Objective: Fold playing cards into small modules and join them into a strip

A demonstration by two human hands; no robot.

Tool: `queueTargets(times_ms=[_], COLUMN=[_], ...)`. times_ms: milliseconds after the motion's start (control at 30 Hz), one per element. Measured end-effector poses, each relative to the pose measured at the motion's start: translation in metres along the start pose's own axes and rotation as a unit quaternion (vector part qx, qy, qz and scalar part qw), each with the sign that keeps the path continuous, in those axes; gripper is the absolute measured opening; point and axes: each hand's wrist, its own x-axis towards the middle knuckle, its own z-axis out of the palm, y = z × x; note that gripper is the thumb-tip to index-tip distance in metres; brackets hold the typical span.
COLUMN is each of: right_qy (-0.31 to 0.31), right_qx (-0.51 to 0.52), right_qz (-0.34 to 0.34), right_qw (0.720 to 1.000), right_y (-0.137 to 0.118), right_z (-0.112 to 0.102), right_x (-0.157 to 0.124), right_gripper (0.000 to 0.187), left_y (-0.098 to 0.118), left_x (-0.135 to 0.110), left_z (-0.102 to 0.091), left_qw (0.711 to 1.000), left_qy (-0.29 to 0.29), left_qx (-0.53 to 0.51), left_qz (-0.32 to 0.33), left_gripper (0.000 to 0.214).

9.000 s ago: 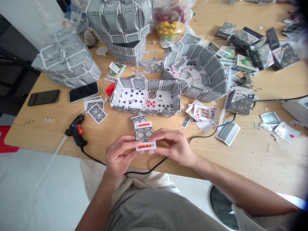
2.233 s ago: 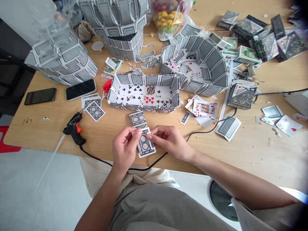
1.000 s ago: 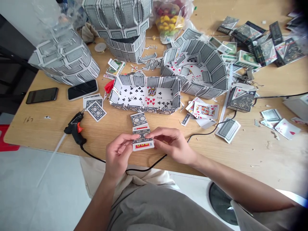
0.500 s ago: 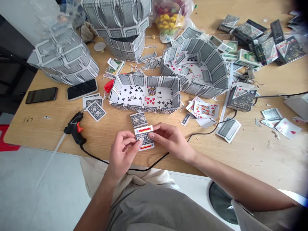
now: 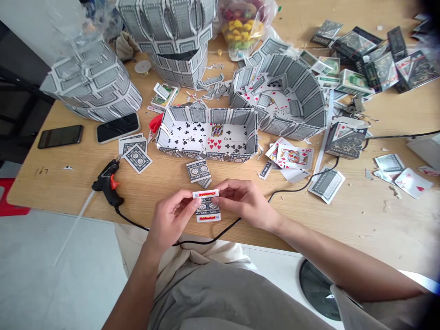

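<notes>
A wooden table (image 5: pixel 65 188) carries large curved structures built from playing cards, their grey patterned backs facing out. The main landmark is an open rectangular box made of playing cards (image 5: pixel 206 115), its floor lined with card faces. Behind the box and to the right stands a half-round card wall (image 5: pixel 295 91); to its left is a card tower (image 5: pixel 91 82). In front of the box and off to the left lies a black hot glue gun (image 5: pixel 108 181). A small patterned card piece (image 5: pixel 198 171) sits just in front of the box. Nearer the person, in front of that piece, the left hand (image 5: pixel 172 215) and right hand (image 5: pixel 244 204) are curled closed, gripping a short stack of card pieces (image 5: pixel 207 207) from either side. The right fingertips (image 5: pixel 216 192) press near a white strip with a red band (image 5: pixel 205 194) at the stack's far end. Light, even pressure from both sides would best keep these narrow edges square.
</notes>
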Motion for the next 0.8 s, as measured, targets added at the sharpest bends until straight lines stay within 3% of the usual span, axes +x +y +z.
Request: queueTargets(times_ms=[500,800], right_qy=[-0.024,-0.018], right_qx=[-0.028,0.015], right_qz=[-0.019,-0.037], right_qw=[0.999,0.999], right_y=[0.0044,0.0029], right_z=[-0.0006,-0.0005], right_x=[-0.0009,-0.0003], right_gripper=[0.029,0.020], left_y=[0.0037,-0.0015], left_x=[0.0022,0.0013], left_z=[-0.0005,0.0068], left_qw=[0.994,0.992], left_qy=[-0.052,-0.010], left_qx=[-0.080,-0.127], left_qz=[-0.048,-0.023], left_gripper=[0.016,0.016])
